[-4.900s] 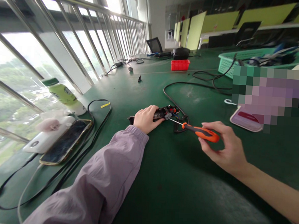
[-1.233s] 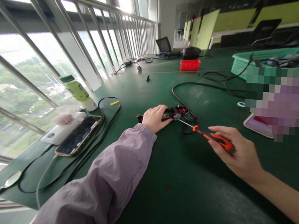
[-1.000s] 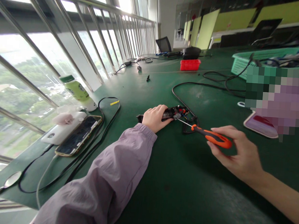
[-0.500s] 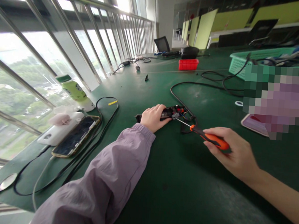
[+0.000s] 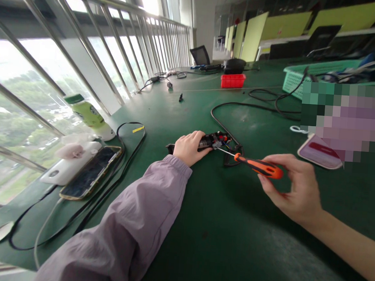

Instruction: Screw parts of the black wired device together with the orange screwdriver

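Note:
My left hand is wrapped round a black elongated device, pressing it on the table. The device's right end is uncovered, with small coloured wires and red parts showing; my palm hides its middle. To the right, my right hand holds an orange and black screwdriver near the butt of its handle, fingers above and thumb below. The thin metal shaft points left, and its tip meets the device's uncovered end. Exact contact at the tip is too small to make out.
On the left lie a phone, a white device, black cables and a green-capped bottle. A red basket and a green basket stand farther back. At right, a purple phone-like object lies beside a blurred area.
My right fingers have shifted on the screwdriver handle and spread, baring more of its orange grip. My left hand stays on the device. The whole view has shifted slightly.

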`<state>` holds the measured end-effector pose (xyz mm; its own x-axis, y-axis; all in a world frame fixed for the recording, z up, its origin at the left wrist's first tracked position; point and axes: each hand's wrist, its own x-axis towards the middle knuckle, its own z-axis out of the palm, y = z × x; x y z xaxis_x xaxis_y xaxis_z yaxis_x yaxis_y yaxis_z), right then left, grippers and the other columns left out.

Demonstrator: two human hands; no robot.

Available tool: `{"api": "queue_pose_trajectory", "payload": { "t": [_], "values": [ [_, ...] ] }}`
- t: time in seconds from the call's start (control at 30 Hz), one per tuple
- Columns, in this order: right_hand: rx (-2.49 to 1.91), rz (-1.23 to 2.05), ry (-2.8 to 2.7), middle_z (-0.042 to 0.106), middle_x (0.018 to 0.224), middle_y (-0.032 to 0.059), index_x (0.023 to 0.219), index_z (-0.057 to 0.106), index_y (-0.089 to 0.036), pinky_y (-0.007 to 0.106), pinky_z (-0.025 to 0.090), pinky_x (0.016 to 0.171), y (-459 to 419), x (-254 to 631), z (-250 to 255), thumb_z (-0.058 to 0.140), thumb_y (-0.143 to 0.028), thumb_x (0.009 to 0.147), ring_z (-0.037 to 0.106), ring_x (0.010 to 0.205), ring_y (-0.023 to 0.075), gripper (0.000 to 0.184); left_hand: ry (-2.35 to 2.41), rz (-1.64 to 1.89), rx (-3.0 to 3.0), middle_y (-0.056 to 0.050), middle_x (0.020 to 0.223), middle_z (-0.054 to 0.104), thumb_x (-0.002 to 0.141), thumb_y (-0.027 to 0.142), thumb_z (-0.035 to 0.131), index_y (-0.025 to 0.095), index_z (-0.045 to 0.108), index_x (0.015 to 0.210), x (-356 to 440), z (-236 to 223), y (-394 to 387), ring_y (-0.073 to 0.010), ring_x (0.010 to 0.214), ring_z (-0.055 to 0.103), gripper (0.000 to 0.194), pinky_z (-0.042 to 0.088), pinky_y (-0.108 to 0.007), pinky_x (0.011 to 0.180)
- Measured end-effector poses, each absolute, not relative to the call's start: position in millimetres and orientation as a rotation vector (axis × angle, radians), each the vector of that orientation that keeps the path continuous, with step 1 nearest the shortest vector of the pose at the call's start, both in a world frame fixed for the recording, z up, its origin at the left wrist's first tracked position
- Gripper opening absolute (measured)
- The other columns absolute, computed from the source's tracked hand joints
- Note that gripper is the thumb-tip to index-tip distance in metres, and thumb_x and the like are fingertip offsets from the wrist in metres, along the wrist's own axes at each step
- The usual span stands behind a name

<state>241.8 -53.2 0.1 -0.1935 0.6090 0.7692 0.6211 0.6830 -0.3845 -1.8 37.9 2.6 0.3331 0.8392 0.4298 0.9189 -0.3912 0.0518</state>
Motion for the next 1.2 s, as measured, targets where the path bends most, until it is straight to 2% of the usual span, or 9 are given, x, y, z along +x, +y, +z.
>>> {"api": "queue_pose_trajectory", "payload": {
  "t": [0.23,0.37,0.47,0.53,0.67,0.9,0.97,1.1,1.2],
  "values": [
    [-0.971,-0.036,-2.038,0.066,0.083,0.0038,0.099,0.055,-0.023,0.031,0.052,0.064,-51.6,243.9,2.1,0.055,-0.025,0.083,0.065,0.071,0.0176,0.016,-1.61,-0.584,-2.404,-0.003,0.096,0.065,0.078,0.051,0.057,0.022,0.054,0.103,-1.8,3.0,37.8,-0.0207,0.09,0.062,0.038,0.043,-0.029,0.074],
    [-0.982,-0.068,-1.907,0.064,0.098,0.0071,0.113,0.049,-0.024,0.033,0.053,0.07,-50.9,244.0,-0.8,0.057,-0.023,0.081,0.065,0.083,0.0201,0.033,-1.618,-0.586,-2.402,-0.003,0.096,0.064,0.079,0.051,0.056,0.022,0.054,0.103,-1.5,2.9,38.0,-0.0206,0.09,0.062,0.038,0.043,-0.029,0.074],
    [-0.926,-0.098,-1.865,0.062,0.099,0.0069,0.116,0.047,-0.024,0.034,0.053,0.071,-51.0,242.8,-0.7,0.06,-0.019,0.077,0.063,0.086,0.0207,0.042,-1.62,-0.59,-2.405,-0.003,0.097,0.064,0.078,0.05,0.056,0.022,0.054,0.104,-1.4,2.7,38.3,-0.0209,0.091,0.062,0.038,0.043,-0.029,0.075],
    [-0.909,-0.098,-1.917,0.064,0.094,0.0056,0.113,0.049,-0.024,0.033,0.053,0.07,-51.3,242.3,1.0,0.06,-0.019,0.077,0.063,0.083,0.0201,0.038,-1.614,-0.594,-2.403,-0.003,0.097,0.065,0.078,0.05,0.057,0.022,0.054,0.104,-1.5,2.7,38.4,-0.021,0.09,0.062,0.038,0.043,-0.029,0.074],
    [-0.934,-0.054,-2.069,0.066,0.084,0.0035,0.099,0.055,-0.024,0.033,0.053,0.066,-51.4,243.2,3.3,0.056,-0.024,0.081,0.064,0.075,0.0186,0.017,-1.605,-0.595,-2.405,-0.003,0.097,0.065,0.078,0.05,0.057,0.022,0.054,0.104,-1.5,2.9,38.3,-0.0209,0.09,0.062,0.038,0.043,-0.029,0.074],
    [-0.909,-0.117,-1.88,0.064,0.097,0.0068,0.116,0.047,-0.024,0.033,0.054,0.069,-51.1,243.1,0.4,0.06,-0.019,0.077,0.064,0.083,0.0206,0.042,-1.634,-0.565,-2.392,-0.002,0.097,0.065,0.079,0.052,0.055,0.023,0.054,0.103,-0.5,3.8,37.8,-0.0214,0.089,0.062,0.038,0.043,-0.029,0.074],
    [-0.895,-0.121,-1.909,0.064,0.093,0.0061,0.113,0.049,-0.024,0.034,0.053,0.07,-51.3,242.7,1.3,0.06,-0.019,0.077,0.064,0.083,0.0208,0.038,-1.635,-0.564,-2.392,-0.002,0.097,0.065,0.079,0.051,0.056,0.023,0.054,0.104,-0.4,3.8,37.8,-0.0215,0.089,0.062,0.038,0.043,-0.029,0.074],
    [-0.948,-0.054,-2.045,0.067,0.086,0.0039,0.1,0.055,-0.024,0.034,0.053,0.068,-51.5,243.7,2.6,0.055,-0.023,0.082,0.064,0.077,0.0197,0.019,-1.629,-0.575,-2.4,-0.003,0.097,0.065,0.078,0.05,0.057,0.023,0.054,0.104,-0.6,3.8,38.0,-0.0214,0.09,0.062,0.038,0.043,-0.03,0.075],
    [-0.976,-0.029,-1.984,0.066,0.094,0.0057,0.109,0.052,-0.023,0.033,0.053,0.069,-51.3,244.6,1.6,0.054,-0.022,0.082,0.065,0.08,0.0196,0.027,-1.63,-0.571,-2.403,-0.003,0.097,0.065,0.079,0.051,0.056,0.023,0.054,0.104,-0.6,4.0,38.0,-0.0212,0.09,0.062,0.037,0.043,-0.029,0.074]
  ]
}}
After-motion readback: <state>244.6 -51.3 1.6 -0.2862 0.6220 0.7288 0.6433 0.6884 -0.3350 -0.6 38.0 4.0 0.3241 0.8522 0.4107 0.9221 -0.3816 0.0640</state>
